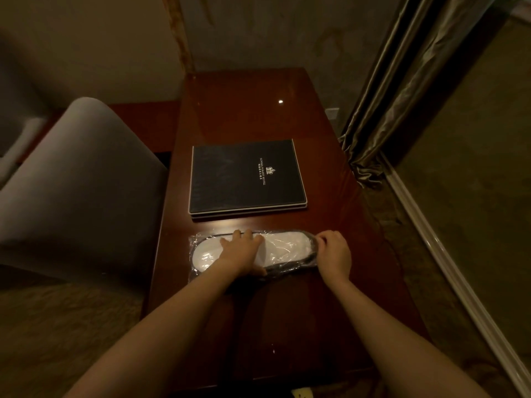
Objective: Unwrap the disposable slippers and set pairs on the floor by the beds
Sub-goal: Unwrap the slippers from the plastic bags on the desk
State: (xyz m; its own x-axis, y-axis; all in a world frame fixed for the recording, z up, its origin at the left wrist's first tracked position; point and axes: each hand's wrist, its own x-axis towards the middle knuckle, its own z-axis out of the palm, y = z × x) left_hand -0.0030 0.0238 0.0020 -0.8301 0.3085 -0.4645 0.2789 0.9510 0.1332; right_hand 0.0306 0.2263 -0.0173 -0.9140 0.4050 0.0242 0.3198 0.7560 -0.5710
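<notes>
Barely started: slippers [290,248] still sealed in plastic on counter [258,116]. My left hand [244,254] presses flat, open; right hand [334,254] fingers pinch the wrapper end.

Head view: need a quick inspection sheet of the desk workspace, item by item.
Surface: dark glossy wooden desk, with a bright light glint near its far end.
Job's things: wrapped slippers, white with dark trim, lying flat near the desk's near edge in clear plastic; wrapper not yet off.
Clutter: black hotel folder lying closed just beyond the slippers, apart from them.
Grippers: left hand pressed flat on the packet's middle; right hand pinching the packet's right end.
Cables: nothing seen.
Surroundings: grey upholstered chair left of the desk; curtain at right; carpeted floor; no bed in view.
</notes>
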